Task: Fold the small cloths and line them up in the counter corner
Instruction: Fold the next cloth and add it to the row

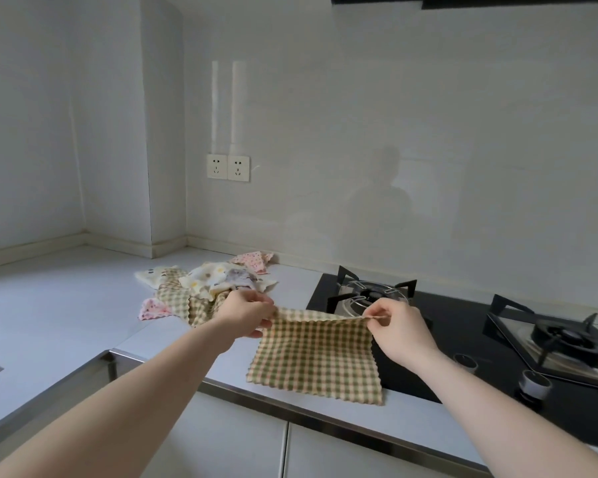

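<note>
A green-and-cream checked cloth (315, 357) hangs spread out over the counter's front edge, its lower hem near the counter. My left hand (247, 313) pinches its top left corner and my right hand (399, 326) pinches its top right corner, holding the top edge taut. Behind my left hand lies a loose pile of small cloths (204, 288): checked ones, pale printed ones and pink dotted ones (252, 262), all unfolded and overlapping. The counter corner (83, 236) lies at the far left against the walls.
A black gas hob (463, 343) with two burners and knobs fills the counter to the right; the cloth's right edge overlaps its left rim. Two wall sockets (228, 168) sit above the pile. A wall pillar (166, 219) juts out beside the corner. White counter (49, 305) stretches left.
</note>
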